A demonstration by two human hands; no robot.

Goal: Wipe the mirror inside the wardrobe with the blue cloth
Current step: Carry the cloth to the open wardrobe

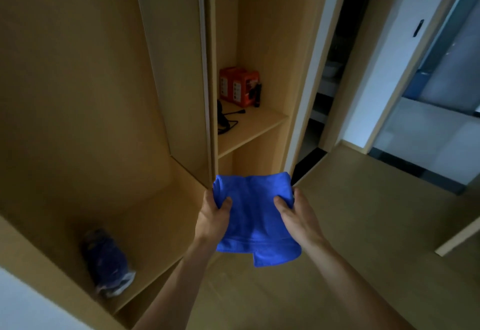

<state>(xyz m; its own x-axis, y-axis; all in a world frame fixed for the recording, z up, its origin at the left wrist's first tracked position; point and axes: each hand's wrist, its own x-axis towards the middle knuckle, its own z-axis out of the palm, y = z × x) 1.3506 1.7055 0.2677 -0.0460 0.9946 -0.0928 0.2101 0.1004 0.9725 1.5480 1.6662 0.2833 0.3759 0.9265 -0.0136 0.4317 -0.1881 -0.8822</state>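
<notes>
The wardrobe stands open. The blue cloth is held spread out in front of the wardrobe's central divider, between both hands. Both forearms extend forward. The left hand pinches the cloth's left edge, thumb on top. The right hand pinches the right edge likewise.

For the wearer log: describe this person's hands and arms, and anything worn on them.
The left hand and right hand are bare: no gloves, rings or watch show. Both forearms are bare too, with no sleeve, band or marking visible as far as the frame's lower edge.
</notes>
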